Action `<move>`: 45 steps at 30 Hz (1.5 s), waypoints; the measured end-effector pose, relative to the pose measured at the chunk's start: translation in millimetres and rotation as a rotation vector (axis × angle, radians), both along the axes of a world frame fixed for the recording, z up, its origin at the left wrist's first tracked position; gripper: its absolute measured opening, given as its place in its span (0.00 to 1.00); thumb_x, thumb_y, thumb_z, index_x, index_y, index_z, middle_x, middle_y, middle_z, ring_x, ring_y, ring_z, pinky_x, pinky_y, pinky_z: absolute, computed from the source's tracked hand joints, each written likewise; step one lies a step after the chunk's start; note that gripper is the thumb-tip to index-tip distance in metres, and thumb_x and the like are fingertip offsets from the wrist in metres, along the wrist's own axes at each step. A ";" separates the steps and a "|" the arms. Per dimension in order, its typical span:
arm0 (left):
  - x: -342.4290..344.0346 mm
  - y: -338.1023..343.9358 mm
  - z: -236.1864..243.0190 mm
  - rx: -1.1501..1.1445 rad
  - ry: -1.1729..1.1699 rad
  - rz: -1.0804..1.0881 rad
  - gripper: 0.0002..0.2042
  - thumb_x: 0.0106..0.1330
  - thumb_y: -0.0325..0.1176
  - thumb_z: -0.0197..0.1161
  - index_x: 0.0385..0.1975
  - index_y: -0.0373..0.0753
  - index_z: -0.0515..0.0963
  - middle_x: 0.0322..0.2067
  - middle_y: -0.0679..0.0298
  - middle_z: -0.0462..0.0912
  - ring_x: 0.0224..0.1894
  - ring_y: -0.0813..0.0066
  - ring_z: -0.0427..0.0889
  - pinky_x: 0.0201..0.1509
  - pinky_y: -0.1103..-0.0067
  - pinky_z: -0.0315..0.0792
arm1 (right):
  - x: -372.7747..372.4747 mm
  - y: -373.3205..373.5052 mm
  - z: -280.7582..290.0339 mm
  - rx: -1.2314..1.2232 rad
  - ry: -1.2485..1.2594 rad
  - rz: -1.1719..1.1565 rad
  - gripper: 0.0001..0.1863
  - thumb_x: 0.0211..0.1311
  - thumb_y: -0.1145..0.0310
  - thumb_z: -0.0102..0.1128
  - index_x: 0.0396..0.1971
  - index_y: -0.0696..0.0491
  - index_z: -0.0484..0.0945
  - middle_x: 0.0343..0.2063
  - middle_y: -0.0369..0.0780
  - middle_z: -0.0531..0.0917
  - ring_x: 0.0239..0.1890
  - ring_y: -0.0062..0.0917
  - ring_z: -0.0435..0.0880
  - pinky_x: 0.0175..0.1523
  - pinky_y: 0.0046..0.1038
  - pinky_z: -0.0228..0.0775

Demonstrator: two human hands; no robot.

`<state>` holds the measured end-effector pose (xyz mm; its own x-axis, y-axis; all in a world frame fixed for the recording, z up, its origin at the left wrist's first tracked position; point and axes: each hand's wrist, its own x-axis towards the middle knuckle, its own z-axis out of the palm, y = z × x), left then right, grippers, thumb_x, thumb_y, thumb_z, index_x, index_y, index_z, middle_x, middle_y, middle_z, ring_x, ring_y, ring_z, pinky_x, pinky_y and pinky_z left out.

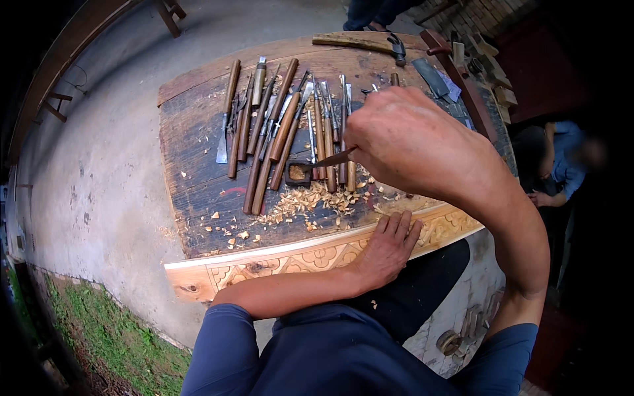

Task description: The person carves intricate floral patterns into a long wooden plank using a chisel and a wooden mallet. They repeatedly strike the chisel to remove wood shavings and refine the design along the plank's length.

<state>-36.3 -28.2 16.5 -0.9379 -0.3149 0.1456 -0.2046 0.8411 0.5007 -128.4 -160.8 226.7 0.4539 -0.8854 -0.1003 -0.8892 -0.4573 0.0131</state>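
Head view: held tool [335,158] points left, long axis slanting down.

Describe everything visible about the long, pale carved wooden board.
The long, pale carved wooden board lies along the near edge of the dark, worn wooden workbench, carved face toward the camera. Its relief shows zigzags and rounded, petal-like motifs; the left end is plain. Dark knots mark the left part; a lighter strip forms the far edge. The bare left hand rests on it; the left forearm hides part of the near edge.
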 end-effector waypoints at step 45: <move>-69.4 55.1 -5.4 0.500 0.498 -0.414 0.25 0.64 0.52 0.76 0.12 0.48 0.72 0.15 0.70 0.70 0.17 0.69 0.72 0.22 0.71 0.63 | 47.3 429.1 -155.9 0.262 -1.714 -1.482 0.27 0.83 0.73 0.47 0.76 0.65 0.64 0.31 0.40 0.85 0.19 0.11 0.72 0.31 0.18 0.69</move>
<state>-105.7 26.9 11.0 -0.8548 -0.0951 0.5102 0.4194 0.4524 0.7870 -81.0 268.3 70.9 -0.5262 -0.6094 -0.5932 0.3913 0.4458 -0.8051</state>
